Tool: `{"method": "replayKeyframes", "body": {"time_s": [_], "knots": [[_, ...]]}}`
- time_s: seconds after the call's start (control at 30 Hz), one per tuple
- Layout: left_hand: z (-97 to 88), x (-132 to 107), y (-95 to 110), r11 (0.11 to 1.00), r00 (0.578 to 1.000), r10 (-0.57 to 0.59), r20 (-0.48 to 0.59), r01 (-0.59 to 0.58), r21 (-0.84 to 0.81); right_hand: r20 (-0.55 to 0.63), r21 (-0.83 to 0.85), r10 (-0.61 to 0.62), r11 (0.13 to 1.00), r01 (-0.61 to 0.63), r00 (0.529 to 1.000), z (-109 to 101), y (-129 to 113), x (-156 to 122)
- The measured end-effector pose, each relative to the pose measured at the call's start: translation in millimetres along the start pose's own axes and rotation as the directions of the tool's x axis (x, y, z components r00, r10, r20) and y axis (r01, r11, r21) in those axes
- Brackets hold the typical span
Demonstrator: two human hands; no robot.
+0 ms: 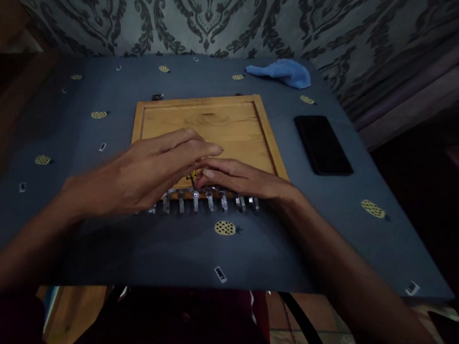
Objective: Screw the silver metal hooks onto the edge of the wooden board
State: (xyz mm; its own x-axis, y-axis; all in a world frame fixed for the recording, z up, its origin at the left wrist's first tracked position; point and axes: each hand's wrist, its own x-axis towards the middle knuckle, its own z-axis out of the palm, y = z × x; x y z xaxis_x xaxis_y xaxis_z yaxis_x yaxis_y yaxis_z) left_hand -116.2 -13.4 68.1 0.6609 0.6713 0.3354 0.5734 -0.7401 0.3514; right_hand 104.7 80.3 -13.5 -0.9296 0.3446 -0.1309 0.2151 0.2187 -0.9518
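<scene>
My left hand (158, 171) reaches in from the left over the near part of a wooden board (213, 128) with a raised rim. Its upper fingers are stretched out to the right, and its thumb is hidden. From the other side my right hand (245, 178) meets it, thumb and fingers close together by the left fingertips. A thin shiny sliver shows between the hands; what it belongs to is hidden. Right below, several small shiny metal clip-like pieces (196, 201) lie in a row along the board's near edge, partly covered by my hands.
A black phone (324, 144) lies right of the board. A crumpled blue cloth (283, 72) rests at the back of the table (277, 256), whose dark blue cover has pineapple prints. A small black object (157, 97) sits behind the board. Patterned fabric (207, 13) rises behind.
</scene>
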Motion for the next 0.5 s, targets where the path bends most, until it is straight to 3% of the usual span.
{"method": "replayKeyframes", "body": {"time_s": [0.2, 0.5], "knots": [[-6.6, 5.2, 2.4, 0.995, 1.0, 0.029, 0.001, -0.028, -0.096, 0.004, -0.067, -0.016, 0.998, 0.017, 1.0, -2.2, 0.1, -0.1], [-4.5, 7.4, 6.4, 1.0, 0.998, -0.008, -0.062, 0.008, 0.008, -0.028, -0.063, -0.016, 0.998, 0.015, 0.999, -1.4, 0.0, 0.0]]}}
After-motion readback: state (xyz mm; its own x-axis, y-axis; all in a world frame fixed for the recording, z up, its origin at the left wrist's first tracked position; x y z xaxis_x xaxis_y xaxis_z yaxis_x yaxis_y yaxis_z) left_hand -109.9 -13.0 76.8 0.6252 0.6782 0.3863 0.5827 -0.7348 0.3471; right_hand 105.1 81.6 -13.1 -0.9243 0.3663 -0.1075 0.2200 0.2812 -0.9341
